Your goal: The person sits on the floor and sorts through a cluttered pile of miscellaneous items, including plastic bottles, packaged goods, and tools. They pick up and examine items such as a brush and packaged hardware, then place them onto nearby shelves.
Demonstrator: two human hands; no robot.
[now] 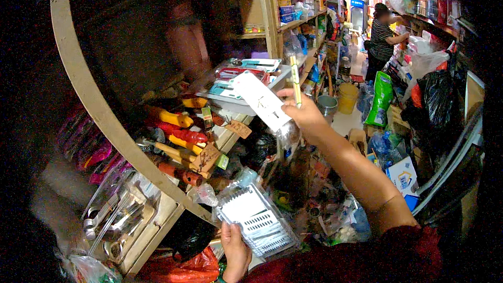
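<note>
My left hand [234, 248], low in the picture, holds a clear plastic bag of packaged goods [262, 220], white with rows of small dark marks; what they are I cannot tell. Farther forward, my right hand [299, 107] grips a white card package [261, 102] by its near end. A yellowish pen-like stick [295, 81] stands up from the same hand. Just beyond the card is a grey plastic tray [232, 102] with carded goods in teal, white and red. Left of it, wooden and yellow tool handles [177, 153] lie bunched, some with brown tags.
A curved-looking wooden post [90, 90] crosses the left side, near metal ladles and utensils [118, 220] on a wooden shelf. Right of the aisle are a black plastic bag [438, 94] and a green sack [380, 100]. A yellow bucket [347, 98] stands farther back. Another person [381, 43] reaches toward the right-hand shelves.
</note>
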